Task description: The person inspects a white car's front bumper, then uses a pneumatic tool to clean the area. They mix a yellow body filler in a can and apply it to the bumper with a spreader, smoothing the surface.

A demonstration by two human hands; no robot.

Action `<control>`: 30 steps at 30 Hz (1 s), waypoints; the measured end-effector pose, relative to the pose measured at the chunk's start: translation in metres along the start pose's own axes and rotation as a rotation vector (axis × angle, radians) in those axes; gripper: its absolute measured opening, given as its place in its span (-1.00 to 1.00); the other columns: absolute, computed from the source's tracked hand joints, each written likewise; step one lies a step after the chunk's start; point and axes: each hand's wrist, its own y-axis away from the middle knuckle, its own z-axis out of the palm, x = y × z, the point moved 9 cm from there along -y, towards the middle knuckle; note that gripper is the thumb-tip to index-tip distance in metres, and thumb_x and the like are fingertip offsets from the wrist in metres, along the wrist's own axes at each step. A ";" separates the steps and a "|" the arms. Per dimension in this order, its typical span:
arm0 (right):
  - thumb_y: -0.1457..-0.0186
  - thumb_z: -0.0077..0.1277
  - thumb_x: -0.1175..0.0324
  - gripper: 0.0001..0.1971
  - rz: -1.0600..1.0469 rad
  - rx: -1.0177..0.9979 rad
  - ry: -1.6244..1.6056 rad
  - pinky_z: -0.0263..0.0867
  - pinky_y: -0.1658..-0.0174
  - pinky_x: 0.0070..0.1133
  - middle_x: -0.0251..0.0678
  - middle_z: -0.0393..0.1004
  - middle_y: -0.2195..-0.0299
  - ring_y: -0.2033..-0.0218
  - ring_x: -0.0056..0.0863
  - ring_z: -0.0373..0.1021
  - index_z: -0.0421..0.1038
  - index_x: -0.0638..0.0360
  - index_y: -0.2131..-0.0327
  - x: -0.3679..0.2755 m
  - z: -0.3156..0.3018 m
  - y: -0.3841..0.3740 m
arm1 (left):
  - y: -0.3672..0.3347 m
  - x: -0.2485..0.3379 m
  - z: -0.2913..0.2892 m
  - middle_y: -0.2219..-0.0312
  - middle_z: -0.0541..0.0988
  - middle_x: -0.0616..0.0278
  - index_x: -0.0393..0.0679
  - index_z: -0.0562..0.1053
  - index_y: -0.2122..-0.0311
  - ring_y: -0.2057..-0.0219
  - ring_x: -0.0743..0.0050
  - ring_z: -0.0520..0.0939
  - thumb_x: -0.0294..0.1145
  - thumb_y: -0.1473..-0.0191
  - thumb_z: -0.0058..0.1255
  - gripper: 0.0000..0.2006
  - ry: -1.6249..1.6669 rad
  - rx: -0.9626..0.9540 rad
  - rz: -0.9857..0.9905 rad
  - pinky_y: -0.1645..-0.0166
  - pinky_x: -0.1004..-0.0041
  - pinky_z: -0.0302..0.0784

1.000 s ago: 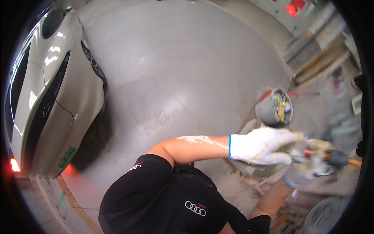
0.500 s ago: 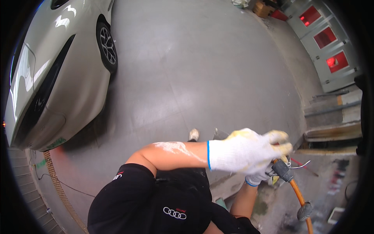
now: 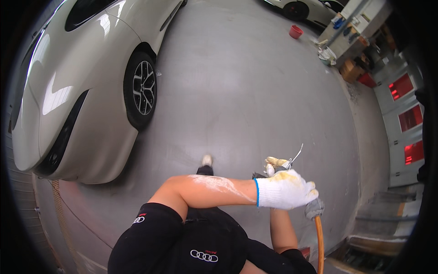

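Note:
My left hand [image 3: 288,188], in a white knit glove with yellowed fingertips, reaches across to the right. Its fingers are closed round the upper end of an orange hose [image 3: 320,242], just above a grey wrapped lump [image 3: 314,208] on it. Beyond it, my right hand [image 3: 275,164], gloved alike, is curled round a dark grey tool [image 3: 259,175], partly hidden by the hands. From that tool a thin pale wire [image 3: 297,153] sticks up. The tool's kind cannot be made out. My left forearm bears a white powdery smear.
A pale car [image 3: 100,132] with a black-spoked wheel [image 3: 143,87] stands at left. A red bucket [image 3: 295,32] and another car [image 3: 296,10] are far off. Right are cardboard boxes [image 3: 350,71] and a pale wall with red windows [image 3: 410,118]. My shoe [image 3: 206,160] rests on grey floor.
The view has shifted, bringing the far car and bucket in. My left hand has come back from outstretched fingers above the hose to a grip on it; my right hand now shows beyond it.

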 end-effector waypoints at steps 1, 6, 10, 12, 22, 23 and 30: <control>-0.27 0.07 0.33 -0.50 0.007 -0.005 0.016 0.35 -0.18 -0.34 -0.10 0.39 -0.07 -0.04 -0.26 0.41 0.20 0.26 -0.21 0.002 0.005 -0.041 | -0.010 -0.045 -0.007 0.32 0.52 0.06 -0.17 0.43 0.20 0.44 -0.04 0.70 -0.39 -0.06 0.05 -0.81 0.001 0.015 -0.026 0.46 -0.03 0.59; -0.27 0.08 0.31 -0.49 -0.156 0.138 0.241 0.35 -0.16 -0.35 -0.11 0.39 -0.05 -0.02 -0.27 0.41 0.20 0.27 -0.21 -0.042 0.068 -0.182 | -0.045 -0.249 -0.074 0.34 0.56 0.09 -0.10 0.45 0.17 0.36 0.05 0.71 -0.36 -0.10 0.02 -0.81 0.182 0.176 -0.097 0.31 0.15 0.63; -0.21 0.12 0.19 -0.44 -0.594 0.365 1.173 0.41 0.00 -0.45 -0.08 0.42 0.03 0.17 -0.38 0.46 0.22 0.29 -0.17 -0.136 0.190 -0.240 | -0.094 -0.390 -0.141 0.34 0.53 0.14 -0.09 0.45 0.16 0.37 0.14 0.70 -0.34 -0.08 0.03 -0.79 0.065 0.286 -0.077 0.33 0.21 0.60; -0.12 0.18 0.25 -0.46 -0.866 0.054 1.403 0.45 0.00 -0.41 -0.03 0.46 -0.01 0.19 -0.37 0.49 0.28 0.31 -0.11 -0.150 0.283 -0.272 | -0.107 -0.455 -0.163 0.33 0.53 0.19 -0.08 0.45 0.14 0.37 0.18 0.70 -0.35 -0.04 0.07 -0.76 -0.051 0.287 -0.015 0.33 0.21 0.60; 0.02 0.20 0.61 -0.62 -0.363 -0.191 0.752 0.47 0.31 -0.54 -0.19 0.49 0.36 0.46 -0.48 0.47 0.26 0.20 0.15 -0.077 0.429 -0.627 | -0.124 -0.840 -0.181 0.21 0.55 0.11 -0.09 0.45 0.06 0.25 0.07 0.70 -0.35 0.01 0.18 -0.64 0.007 -0.050 -0.224 0.20 0.16 0.65; 0.03 0.20 0.65 -0.59 -0.294 -0.214 0.677 0.47 0.31 -0.54 -0.22 0.47 0.38 0.47 -0.48 0.47 0.24 0.18 0.15 -0.065 0.443 -0.661 | -0.109 -0.884 -0.194 0.20 0.56 0.10 -0.05 0.46 0.03 0.23 0.05 0.69 -0.29 0.00 0.21 -0.61 0.033 -0.007 -0.302 0.19 0.17 0.65; -0.02 0.15 0.71 -0.60 -0.142 -0.237 0.768 0.48 0.28 -0.53 -0.23 0.43 0.35 0.42 -0.49 0.46 0.23 0.18 0.13 -0.004 0.545 -0.912 | 0.044 -1.189 -0.205 0.05 0.66 -0.12 -0.42 0.37 -0.24 0.39 0.56 0.54 0.35 -0.26 -0.10 -0.13 1.219 0.381 -1.411 0.27 0.55 0.50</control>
